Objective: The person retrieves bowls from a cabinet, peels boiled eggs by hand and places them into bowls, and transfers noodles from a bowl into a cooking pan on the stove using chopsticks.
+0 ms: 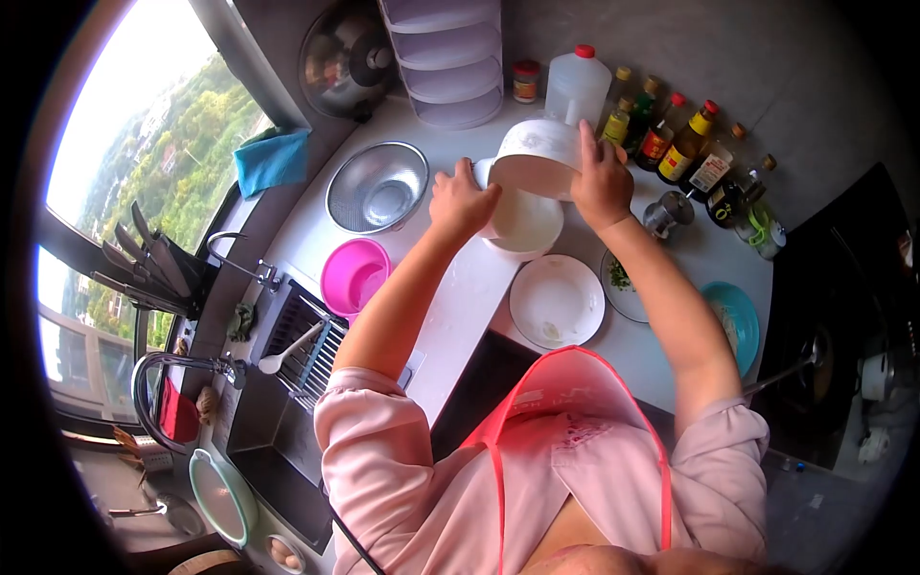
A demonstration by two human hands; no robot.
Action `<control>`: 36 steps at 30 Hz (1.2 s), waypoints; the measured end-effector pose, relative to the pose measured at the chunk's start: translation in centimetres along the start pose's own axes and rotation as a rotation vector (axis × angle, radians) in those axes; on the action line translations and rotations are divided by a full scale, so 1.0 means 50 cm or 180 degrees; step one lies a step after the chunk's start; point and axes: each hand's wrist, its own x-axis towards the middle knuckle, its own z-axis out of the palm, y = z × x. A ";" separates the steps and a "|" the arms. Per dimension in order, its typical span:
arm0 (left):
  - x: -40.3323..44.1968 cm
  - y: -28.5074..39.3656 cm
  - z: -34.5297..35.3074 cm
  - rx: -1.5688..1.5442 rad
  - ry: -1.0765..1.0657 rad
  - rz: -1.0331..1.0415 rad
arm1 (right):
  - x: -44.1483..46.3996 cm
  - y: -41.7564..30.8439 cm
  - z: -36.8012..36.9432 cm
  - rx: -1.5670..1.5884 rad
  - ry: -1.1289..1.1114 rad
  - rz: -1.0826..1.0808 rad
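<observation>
My left hand (464, 199) and my right hand (602, 179) hold a white bowl (544, 144) with a faint pattern between them, tipped on its side. The left fingers are closed on a white part at its left, and the right hand grips its right side. Directly below sits a second white container (525, 230), partly hidden by the tipped bowl. A white plate (557, 301) with slight residue lies nearer me. Past my right forearm, a plate of chopped greens (619, 276) is partly covered from view.
To the left are a metal colander (378, 187), a pink basin (355, 275) and a sink (278, 450) with a rack. Behind stand a plastic jug (576, 86) and several sauce bottles (688, 144). A teal bowl (749, 331) and stove (843, 287) are at right.
</observation>
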 end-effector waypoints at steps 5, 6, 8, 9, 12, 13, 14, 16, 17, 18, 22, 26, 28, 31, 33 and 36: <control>-0.022 0.017 -0.005 0.0631 0.0540 0.0661 | -0.029 0.023 0.000 0.0119 0.0272 0.0104; -0.027 0.021 -0.007 0.0664 0.0672 0.0828 | -0.036 0.026 0.002 0.0190 0.0384 0.0106; -0.034 0.026 -0.009 0.0703 0.0796 0.0990 | -0.051 0.033 0.004 0.0267 0.0491 0.0115; -0.037 0.027 -0.010 0.0736 0.0898 0.1143 | -0.057 0.032 0.001 0.0356 0.0504 0.0213; -0.042 0.026 -0.010 0.0863 0.1138 0.1500 | -0.078 0.032 -0.003 0.0652 0.0490 0.0418; -0.044 0.024 -0.010 0.0947 0.1272 0.1705 | -0.084 0.031 -0.003 0.0851 0.0460 0.0523; -0.046 0.022 -0.011 0.0959 0.1272 0.1703 | -0.088 0.030 -0.002 0.0861 0.0461 0.0527; -0.050 0.015 -0.015 0.1063 0.1413 0.1977 | -0.095 0.027 -0.004 0.0857 0.0449 0.0604; -0.052 0.010 -0.014 0.1075 0.1412 0.1972 | -0.097 0.026 -0.004 0.0869 0.0448 0.0607; -0.053 0.003 -0.012 0.1022 0.1553 0.2075 | -0.098 0.025 -0.004 0.0897 0.0436 0.0603; -0.079 -0.032 -0.020 0.0563 0.1721 0.1548 | -0.097 0.017 -0.004 0.1012 0.0393 0.0640; -0.087 -0.165 0.019 -0.1377 0.1781 0.0432 | -0.091 0.039 0.017 0.0820 0.0246 0.0933; -0.114 -0.217 0.042 -0.2797 0.1239 -0.0028 | -0.081 0.051 0.021 0.1260 -0.0035 0.1800; -0.174 -0.226 0.058 -0.3097 0.0837 -0.0820 | -0.069 0.060 -0.004 0.2186 -0.0348 0.2723; -0.183 -0.253 0.087 -0.3172 0.0905 -0.0928 | -0.073 0.076 -0.004 0.2757 -0.0677 0.3528; -0.183 -0.289 0.118 -0.3100 0.1059 -0.1037 | -0.104 0.126 0.005 0.3530 -0.1084 0.3875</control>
